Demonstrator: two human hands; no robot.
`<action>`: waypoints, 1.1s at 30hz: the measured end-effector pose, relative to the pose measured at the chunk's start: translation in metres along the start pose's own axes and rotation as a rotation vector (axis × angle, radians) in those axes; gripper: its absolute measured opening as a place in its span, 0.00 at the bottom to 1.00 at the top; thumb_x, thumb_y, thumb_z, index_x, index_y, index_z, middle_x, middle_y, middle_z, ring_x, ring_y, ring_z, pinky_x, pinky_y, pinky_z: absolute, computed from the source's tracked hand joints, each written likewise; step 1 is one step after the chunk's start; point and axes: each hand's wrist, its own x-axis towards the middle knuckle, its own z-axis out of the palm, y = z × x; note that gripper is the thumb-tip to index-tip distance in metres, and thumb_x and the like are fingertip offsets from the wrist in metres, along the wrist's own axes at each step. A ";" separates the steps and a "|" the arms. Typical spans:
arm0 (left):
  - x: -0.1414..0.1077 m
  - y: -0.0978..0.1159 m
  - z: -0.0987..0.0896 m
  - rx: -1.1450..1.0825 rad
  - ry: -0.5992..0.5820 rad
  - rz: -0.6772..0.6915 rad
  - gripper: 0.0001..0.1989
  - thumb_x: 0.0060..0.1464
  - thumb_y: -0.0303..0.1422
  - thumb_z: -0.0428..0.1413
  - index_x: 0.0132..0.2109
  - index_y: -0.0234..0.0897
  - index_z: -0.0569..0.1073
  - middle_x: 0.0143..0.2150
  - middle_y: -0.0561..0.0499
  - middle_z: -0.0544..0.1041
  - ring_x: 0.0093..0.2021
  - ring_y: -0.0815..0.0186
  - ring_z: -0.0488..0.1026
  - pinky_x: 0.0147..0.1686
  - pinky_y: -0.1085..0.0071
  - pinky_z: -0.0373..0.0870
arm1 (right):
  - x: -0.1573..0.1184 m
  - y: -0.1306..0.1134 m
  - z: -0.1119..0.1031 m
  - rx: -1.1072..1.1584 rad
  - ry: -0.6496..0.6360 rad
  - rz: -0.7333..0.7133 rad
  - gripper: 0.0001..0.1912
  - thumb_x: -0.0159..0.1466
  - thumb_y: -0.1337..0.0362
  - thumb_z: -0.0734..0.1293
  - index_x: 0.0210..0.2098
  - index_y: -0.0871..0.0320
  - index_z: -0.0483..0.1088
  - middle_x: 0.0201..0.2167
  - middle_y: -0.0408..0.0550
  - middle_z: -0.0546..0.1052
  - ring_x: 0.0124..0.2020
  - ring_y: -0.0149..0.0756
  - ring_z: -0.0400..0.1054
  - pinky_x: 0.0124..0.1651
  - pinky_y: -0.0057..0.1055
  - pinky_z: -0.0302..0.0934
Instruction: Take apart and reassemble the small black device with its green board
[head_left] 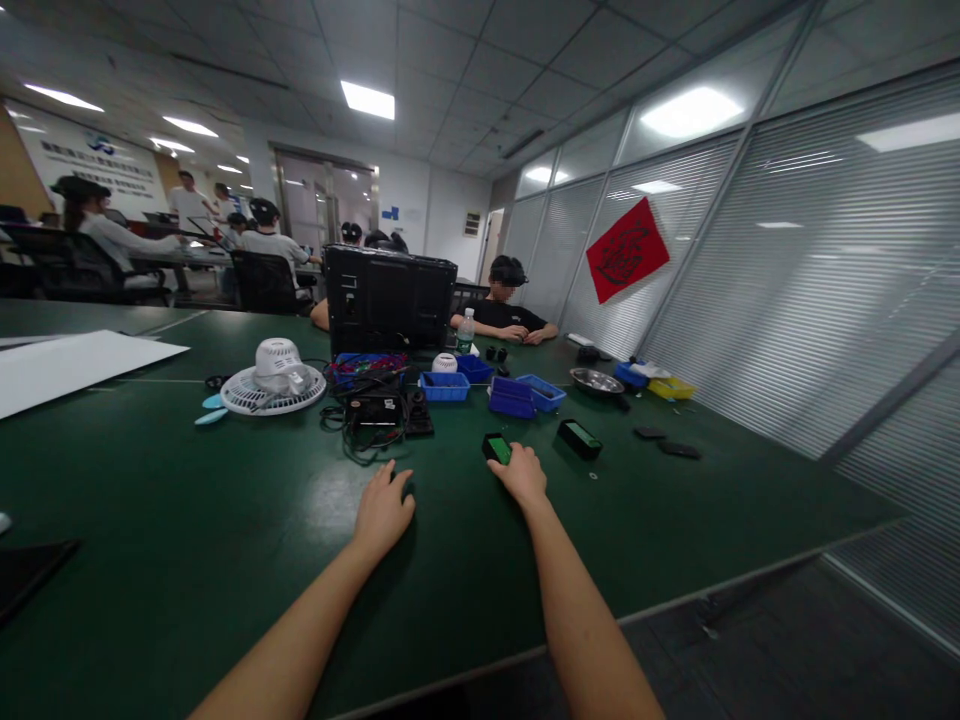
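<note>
The green table (pixel 450 560) spans the foreground. Toward 12 o'clock stands a black screen casing (pixel 390 300); at the left hand's 10 o'clock lies a white fan (pixel 276 385). The left hand (pixel 384 510) is open, fingers loosely spread, low over the tabletop. The right hand (pixel 526 475) closes around the near end of a black box (pixel 489 447) with a green inside, at its 11 o'clock; how firmly, I cannot tell. A similar box (pixel 580 440) sits at its 2 o'clock, and a small pale ring (pixel 593 476) at its 3 o'clock. The step in hand appears to be handling the box; moving it would call for thumb and fingers pressed on opposite walls, keeping it level.
</note>
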 end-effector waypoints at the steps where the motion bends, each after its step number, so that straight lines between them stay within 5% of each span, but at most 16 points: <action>1: 0.000 0.000 0.000 -0.001 -0.001 -0.001 0.22 0.49 0.29 0.49 0.54 0.36 0.66 0.61 0.42 0.59 0.59 0.59 0.56 0.58 0.63 0.51 | 0.000 0.000 0.001 -0.003 0.010 -0.004 0.32 0.53 0.49 0.63 0.53 0.61 0.61 0.47 0.60 0.66 0.47 0.49 0.64 0.41 0.38 0.60; 18: -0.001 0.002 -0.003 0.006 -0.021 0.003 0.23 0.49 0.29 0.48 0.55 0.36 0.65 0.59 0.43 0.61 0.58 0.61 0.58 0.58 0.64 0.51 | 0.019 0.027 -0.013 0.120 -0.062 0.198 0.24 0.59 0.52 0.56 0.47 0.58 0.68 0.46 0.57 0.71 0.46 0.46 0.66 0.41 0.36 0.60; 28: 0.000 0.001 -0.002 0.003 -0.011 -0.001 0.22 0.49 0.29 0.48 0.54 0.37 0.65 0.59 0.44 0.62 0.58 0.60 0.59 0.57 0.64 0.52 | 0.019 0.023 -0.007 0.111 -0.005 0.125 0.33 0.55 0.47 0.59 0.54 0.62 0.62 0.49 0.60 0.68 0.48 0.48 0.64 0.43 0.37 0.60; 33: -0.001 0.002 -0.003 0.012 0.001 0.014 0.23 0.49 0.29 0.48 0.54 0.36 0.66 0.58 0.43 0.62 0.58 0.60 0.59 0.57 0.64 0.53 | 0.015 0.017 -0.001 0.139 0.001 0.047 0.30 0.54 0.53 0.62 0.53 0.60 0.62 0.49 0.56 0.69 0.47 0.44 0.65 0.43 0.33 0.59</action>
